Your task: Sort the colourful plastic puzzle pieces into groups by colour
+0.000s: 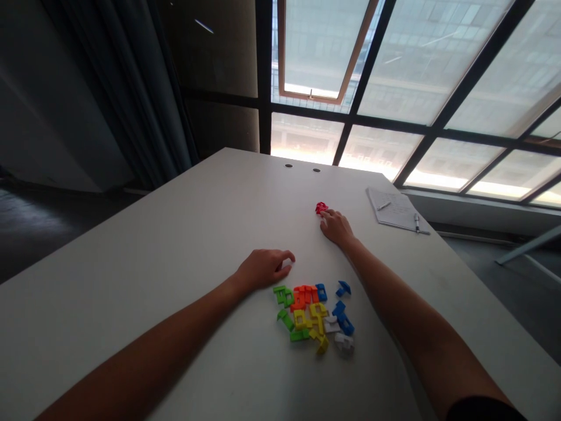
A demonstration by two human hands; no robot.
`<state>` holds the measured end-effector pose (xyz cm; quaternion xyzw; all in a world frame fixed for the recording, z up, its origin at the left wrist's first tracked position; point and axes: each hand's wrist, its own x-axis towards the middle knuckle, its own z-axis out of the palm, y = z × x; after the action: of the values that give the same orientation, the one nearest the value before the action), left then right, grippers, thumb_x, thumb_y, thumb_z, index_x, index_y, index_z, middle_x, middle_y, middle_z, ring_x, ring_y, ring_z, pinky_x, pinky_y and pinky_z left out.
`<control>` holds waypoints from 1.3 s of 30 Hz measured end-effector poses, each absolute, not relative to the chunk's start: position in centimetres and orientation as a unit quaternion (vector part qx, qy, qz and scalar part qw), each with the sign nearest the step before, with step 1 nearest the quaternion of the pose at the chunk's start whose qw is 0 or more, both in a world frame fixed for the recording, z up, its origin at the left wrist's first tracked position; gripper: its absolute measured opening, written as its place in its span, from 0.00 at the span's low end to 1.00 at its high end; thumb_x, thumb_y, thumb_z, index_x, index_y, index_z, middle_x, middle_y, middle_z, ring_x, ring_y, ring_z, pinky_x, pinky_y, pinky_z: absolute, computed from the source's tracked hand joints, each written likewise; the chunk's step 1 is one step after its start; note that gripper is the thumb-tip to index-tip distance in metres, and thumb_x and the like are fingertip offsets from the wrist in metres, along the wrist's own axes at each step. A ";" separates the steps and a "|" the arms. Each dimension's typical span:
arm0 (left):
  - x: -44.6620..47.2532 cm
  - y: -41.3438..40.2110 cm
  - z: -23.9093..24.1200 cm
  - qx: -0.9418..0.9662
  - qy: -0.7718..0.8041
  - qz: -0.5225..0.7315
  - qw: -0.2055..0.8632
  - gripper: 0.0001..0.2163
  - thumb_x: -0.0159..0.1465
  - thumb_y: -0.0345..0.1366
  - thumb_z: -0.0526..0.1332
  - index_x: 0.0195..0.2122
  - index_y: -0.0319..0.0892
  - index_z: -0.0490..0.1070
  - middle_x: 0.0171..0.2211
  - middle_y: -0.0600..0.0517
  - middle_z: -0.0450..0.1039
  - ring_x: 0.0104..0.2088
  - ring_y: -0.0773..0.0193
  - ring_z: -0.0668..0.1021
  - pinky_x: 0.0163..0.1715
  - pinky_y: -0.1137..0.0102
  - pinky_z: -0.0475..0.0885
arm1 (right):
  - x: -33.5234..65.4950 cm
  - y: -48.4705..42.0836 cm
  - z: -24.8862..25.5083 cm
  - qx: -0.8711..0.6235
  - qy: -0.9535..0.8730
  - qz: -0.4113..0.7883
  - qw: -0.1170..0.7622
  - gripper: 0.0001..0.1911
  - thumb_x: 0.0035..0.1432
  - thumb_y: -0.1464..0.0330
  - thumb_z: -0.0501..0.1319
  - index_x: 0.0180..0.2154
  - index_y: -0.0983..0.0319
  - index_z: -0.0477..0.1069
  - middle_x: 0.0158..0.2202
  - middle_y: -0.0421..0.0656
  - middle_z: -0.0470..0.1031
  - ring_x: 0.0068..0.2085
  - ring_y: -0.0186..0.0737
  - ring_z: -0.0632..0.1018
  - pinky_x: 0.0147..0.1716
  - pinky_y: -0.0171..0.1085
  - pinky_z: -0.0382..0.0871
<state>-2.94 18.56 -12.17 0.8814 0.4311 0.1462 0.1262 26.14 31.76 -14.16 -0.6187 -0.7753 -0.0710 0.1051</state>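
Observation:
My right hand (337, 227) reaches far across the table, its curled fingers closed at the near edge of a small cluster of red plastic pieces (321, 207). Fingertips partly cover the cluster, so the exact grip is hard to see. Nearer to me, my left hand (266, 267) rests on the table, thumb and index finger apart with nothing between them. Just beside it lies a loose group of small angular plastic pieces: green pieces (286, 320), orange pieces (298, 297), yellow pieces (300, 319), blue pieces (345, 323) and white pieces (344, 342).
The white table (197, 234) carries a notepad (392, 209) with pens on it at the far right. Two round cable holes sit near the back edge. Beyond are large windows (324, 47), and a dark curtain (127, 88) hangs at the left.

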 end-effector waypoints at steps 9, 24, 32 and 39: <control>-2.9 18.5 -12.1 0.878 0.437 0.146 0.126 0.11 0.68 0.41 0.59 0.49 0.54 0.76 0.30 0.59 0.79 0.28 0.66 0.77 0.31 0.71 0.65 | 25.8 31.8 -14.0 -0.626 -0.770 -0.071 0.100 0.25 0.68 0.66 0.52 0.63 0.59 0.69 0.65 0.49 0.70 0.58 0.52 0.72 0.58 0.46 0.65; -3.0 18.4 -12.0 0.878 0.437 0.145 0.129 0.12 0.69 0.42 0.57 0.49 0.52 0.77 0.32 0.56 0.80 0.30 0.65 0.78 0.32 0.72 0.66 | 26.8 28.7 -15.2 -0.609 -0.773 -0.053 0.170 0.20 0.67 0.70 0.55 0.57 0.62 0.74 0.58 0.50 0.76 0.55 0.50 0.74 0.59 0.45 0.64; -3.1 18.5 -12.3 0.881 0.428 0.154 0.128 0.12 0.69 0.42 0.57 0.50 0.52 0.77 0.32 0.57 0.79 0.30 0.65 0.78 0.31 0.71 0.65 | 28.9 20.1 -15.6 -0.524 -0.819 0.004 0.234 0.16 0.66 0.69 0.57 0.52 0.59 0.77 0.55 0.48 0.79 0.56 0.48 0.75 0.59 0.48 0.68; -3.1 18.4 -12.3 0.881 0.431 0.155 0.116 0.13 0.69 0.43 0.57 0.50 0.53 0.77 0.32 0.56 0.79 0.30 0.65 0.77 0.31 0.71 0.65 | 30.9 12.4 -14.7 -0.432 -0.816 0.040 0.382 0.13 0.68 0.69 0.56 0.45 0.54 0.79 0.43 0.46 0.82 0.45 0.47 0.80 0.49 0.51 0.75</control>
<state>-3.13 18.36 -12.30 0.8811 0.4311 0.1554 0.1164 30.94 12.39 -14.71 -0.4324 -0.8156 0.0398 0.3824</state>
